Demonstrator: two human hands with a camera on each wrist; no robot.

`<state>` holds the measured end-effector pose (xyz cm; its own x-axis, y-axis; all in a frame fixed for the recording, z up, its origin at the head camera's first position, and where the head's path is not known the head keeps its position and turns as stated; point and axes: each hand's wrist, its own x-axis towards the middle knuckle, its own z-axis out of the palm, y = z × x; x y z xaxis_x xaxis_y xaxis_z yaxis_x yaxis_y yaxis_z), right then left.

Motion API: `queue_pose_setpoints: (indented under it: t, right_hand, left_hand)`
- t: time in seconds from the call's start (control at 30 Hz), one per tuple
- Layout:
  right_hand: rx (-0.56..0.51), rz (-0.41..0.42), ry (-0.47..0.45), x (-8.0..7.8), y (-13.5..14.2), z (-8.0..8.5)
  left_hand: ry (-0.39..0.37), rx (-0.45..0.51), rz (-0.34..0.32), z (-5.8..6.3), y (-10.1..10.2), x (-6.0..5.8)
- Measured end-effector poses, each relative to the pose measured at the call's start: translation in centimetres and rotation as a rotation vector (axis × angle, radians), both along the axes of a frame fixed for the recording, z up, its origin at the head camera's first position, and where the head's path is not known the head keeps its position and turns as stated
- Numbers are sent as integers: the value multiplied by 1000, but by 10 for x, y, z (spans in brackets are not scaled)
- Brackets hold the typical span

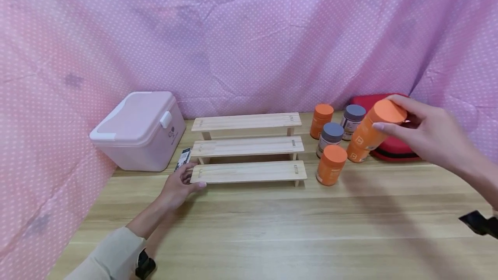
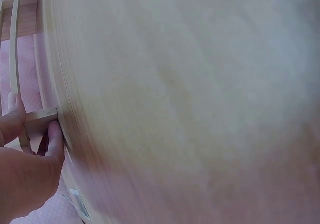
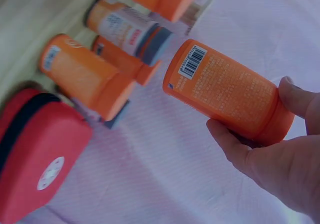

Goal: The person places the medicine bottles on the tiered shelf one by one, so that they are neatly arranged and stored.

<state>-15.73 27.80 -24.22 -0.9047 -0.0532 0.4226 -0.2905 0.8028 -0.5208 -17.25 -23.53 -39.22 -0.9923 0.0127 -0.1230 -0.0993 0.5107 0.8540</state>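
Observation:
My right hand [image 1: 432, 131] grips an orange jar [image 1: 369, 131] round its lid, thumb on one side and fingers on the other. The jar tilts, raised among the others; its barcode label shows in the right wrist view. Just behind it in the head view, the lower part of another orange jar [image 1: 357, 154] shows. My left hand [image 1: 176, 188] holds the left end of the front step of a three-step wooden rack [image 1: 249, 173]. In the left wrist view, the thumb lies at the board and a finger presses the rack's leg [image 2: 42, 118].
Orange jars [image 1: 331, 165] and grey-lidded jars [image 1: 330, 137] stand right of the rack. Behind the right hand lies a red case [image 1: 394, 147]. A pink lidded box [image 1: 138, 131] stands at left, a small dark-and-white packet [image 1: 183, 157] beside it. Pink dotted cloth [image 1: 249, 42] hangs behind.

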Motion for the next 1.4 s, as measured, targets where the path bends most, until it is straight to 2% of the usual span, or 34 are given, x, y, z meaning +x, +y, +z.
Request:
queue_pose_setpoints:
  t: [0.07,0.2,0.37,0.5,0.67,0.9,1.1,1.4]
  right_hand:
    - [14,9,-5,-3,-8,6]
    - [-31,74,-13,-14,-27,17]
    - [-128,190,-49,-32,-58,31]
    - [-139,245,-80,-46,-86,43]
    - [-164,311,-107,-65,-119,53]
    - [-220,423,-105,-94,-158,47]
    - [-216,500,-119,-112,-186,40]
    - [-234,530,-201,-128,-226,32]
  left_hand:
    - [5,8,-3,1,0,0]
    - [7,19,-5,2,0,1]
    - [-2,28,-2,1,0,0]
    - [-16,0,12,1,0,-2]
    - [5,2,8,0,1,-2]
    - [10,18,9,1,2,0]
    - [-8,-9,13,1,1,1]
    - [-18,-26,11,1,-1,-1]
